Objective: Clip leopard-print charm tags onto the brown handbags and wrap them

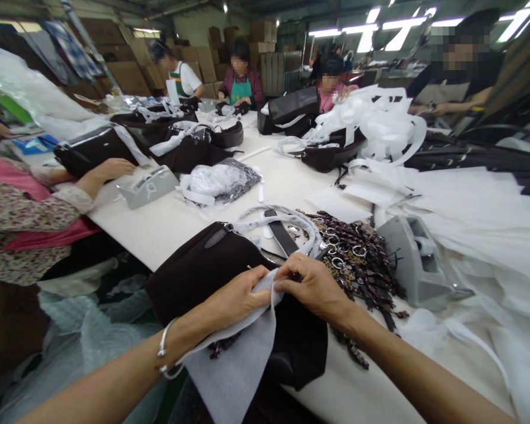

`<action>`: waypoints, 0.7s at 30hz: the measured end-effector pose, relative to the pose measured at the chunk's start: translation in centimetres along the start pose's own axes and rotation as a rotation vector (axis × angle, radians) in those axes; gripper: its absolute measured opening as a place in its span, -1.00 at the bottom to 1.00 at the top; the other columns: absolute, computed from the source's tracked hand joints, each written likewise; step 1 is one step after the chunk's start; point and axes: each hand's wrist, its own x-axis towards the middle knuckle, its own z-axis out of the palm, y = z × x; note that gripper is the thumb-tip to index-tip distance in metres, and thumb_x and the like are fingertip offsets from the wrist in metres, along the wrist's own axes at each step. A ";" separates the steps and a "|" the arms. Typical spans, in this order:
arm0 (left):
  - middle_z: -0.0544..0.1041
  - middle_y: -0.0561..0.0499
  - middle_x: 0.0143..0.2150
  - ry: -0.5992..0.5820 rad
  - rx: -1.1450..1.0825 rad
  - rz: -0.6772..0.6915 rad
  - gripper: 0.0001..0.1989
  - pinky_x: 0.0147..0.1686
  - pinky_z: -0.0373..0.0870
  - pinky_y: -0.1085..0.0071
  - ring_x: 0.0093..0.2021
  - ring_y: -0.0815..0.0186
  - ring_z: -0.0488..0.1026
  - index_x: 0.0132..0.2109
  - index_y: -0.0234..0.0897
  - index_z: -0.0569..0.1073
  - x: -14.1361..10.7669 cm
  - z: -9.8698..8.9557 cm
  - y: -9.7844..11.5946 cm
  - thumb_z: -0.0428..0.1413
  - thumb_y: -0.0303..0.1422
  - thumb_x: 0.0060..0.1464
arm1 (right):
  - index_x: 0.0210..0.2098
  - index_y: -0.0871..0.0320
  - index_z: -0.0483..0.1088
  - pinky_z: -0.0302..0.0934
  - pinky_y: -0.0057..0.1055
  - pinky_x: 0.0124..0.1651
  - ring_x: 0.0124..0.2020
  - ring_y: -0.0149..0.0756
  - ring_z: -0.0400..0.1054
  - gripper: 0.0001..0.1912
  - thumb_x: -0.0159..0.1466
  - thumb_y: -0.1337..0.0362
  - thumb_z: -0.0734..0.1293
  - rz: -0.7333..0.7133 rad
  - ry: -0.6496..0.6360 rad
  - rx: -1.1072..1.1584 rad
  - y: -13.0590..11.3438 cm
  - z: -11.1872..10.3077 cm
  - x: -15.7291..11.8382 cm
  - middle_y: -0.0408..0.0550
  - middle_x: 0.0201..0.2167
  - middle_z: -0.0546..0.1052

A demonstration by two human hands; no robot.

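Over slouchy dark fabric bag (pixel 212 265), left hand (pixel 249 288) and right hand (pixel 311 285) both pinching limp, felt-like white sheet (pixel 238 368).

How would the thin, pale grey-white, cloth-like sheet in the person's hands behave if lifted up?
The sheet would probably be floppy, since its lower part hangs to a point below the left hand. It may crease easily: its edge bends by the right hand's fingertips. It is likely light for its size, as it looks thin.

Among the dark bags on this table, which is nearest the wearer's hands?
The foreground bag, beside the pile of ringed pieces: the left hand and right hand are at it; the other bags lie farther back.
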 end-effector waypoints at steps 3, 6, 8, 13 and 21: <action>0.46 0.06 -0.25 -0.023 0.014 0.024 -0.76 -0.26 0.27 0.47 -0.27 0.31 0.36 -0.13 -0.26 0.44 -0.1 0.1 -0.2 0.06 -0.28 0.06 | -0.30 0.09 0.50 0.21 -0.39 -0.19 -0.29 -0.33 0.34 -0.80 0.05 0.37 0.47 0.078 0.028 0.012 0.5 0.1 0.2 -0.15 -0.33 0.48; 0.50 0.03 -0.15 -0.053 -0.009 0.051 -0.71 -0.15 0.28 0.44 -0.18 0.28 0.40 -0.02 -0.22 0.43 -0.1 0.3 -0.5 0.04 -0.30 0.10 | -0.02 0.05 0.45 0.21 -0.33 -0.05 -0.09 -0.25 0.33 -0.47 0.00 0.33 0.51 0.029 -0.069 0.005 1.3 -0.3 0.7 -0.08 -0.07 0.47; 0.49 0.01 -0.04 -0.045 -0.008 0.080 -0.64 -0.05 0.26 0.42 -0.07 0.24 0.40 0.07 -0.18 0.41 -0.1 0.3 -0.5 0.05 -0.31 0.11 | -0.07 0.02 0.50 0.16 -0.27 0.04 -0.05 -0.21 0.33 -0.54 0.01 0.28 0.52 -0.032 -0.188 -0.013 1.8 -0.7 1.2 -0.10 -0.09 0.51; 0.52 -0.07 -0.08 -0.053 0.128 0.011 -0.63 -0.13 0.27 0.39 -0.15 0.20 0.44 0.02 -0.24 0.43 -0.5 0.2 -0.2 -0.04 -0.14 0.21 | -0.36 0.05 0.56 0.15 -0.29 -0.04 -0.21 -0.25 0.38 -0.83 0.01 0.25 0.53 -0.013 -0.251 0.005 2.6 -0.7 1.9 -0.16 -0.30 0.57; 0.56 -0.10 -0.22 0.089 0.450 -0.008 -0.71 -0.29 0.20 0.37 -0.25 0.11 0.49 -0.14 -0.22 0.43 -0.2 1.9 -0.6 0.13 -0.14 0.06 | -0.49 0.11 0.52 0.11 -0.47 -0.36 -0.38 -0.35 0.31 -0.77 -0.13 0.22 0.57 0.228 -0.183 0.112 4.4 0.6 1.5 -0.20 -0.47 0.49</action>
